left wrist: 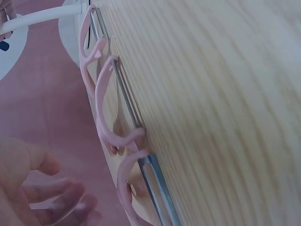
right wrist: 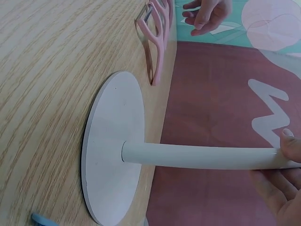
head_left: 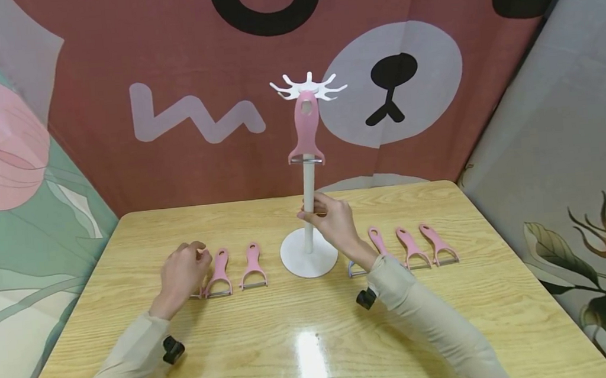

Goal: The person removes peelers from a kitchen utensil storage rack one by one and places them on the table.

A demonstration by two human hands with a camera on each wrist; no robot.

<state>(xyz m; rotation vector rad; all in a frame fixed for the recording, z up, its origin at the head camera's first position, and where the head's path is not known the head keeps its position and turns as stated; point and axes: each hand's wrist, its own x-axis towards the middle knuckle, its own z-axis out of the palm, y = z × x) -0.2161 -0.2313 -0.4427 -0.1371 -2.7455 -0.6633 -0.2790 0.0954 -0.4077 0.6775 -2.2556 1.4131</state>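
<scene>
A white stand with a round base (head_left: 304,267) and a ring of hooks (head_left: 321,86) on top stands upright mid-table. One pink peeler (head_left: 307,130) hangs from a front hook, blade downward. My right hand (head_left: 333,221) grips the pole (right wrist: 202,156) low down, thumb on one side and fingers on the other. My left hand (head_left: 183,275) hovers over the left group of peelers, fingers loosely bent and holding nothing. Beneath it lies a peeler (left wrist: 126,188) mostly hidden in the head view. Beside that lie two more pink peelers, a nearer one (head_left: 220,269) and a farther one (head_left: 252,258).
Right of the stand lie three more peelers: one partly behind my right wrist (head_left: 376,238), a middle one (head_left: 406,240) and an outer one (head_left: 432,237). The wooden table (head_left: 262,346) ends at a reddish patterned cloth (head_left: 216,172), with cloth on both sides too.
</scene>
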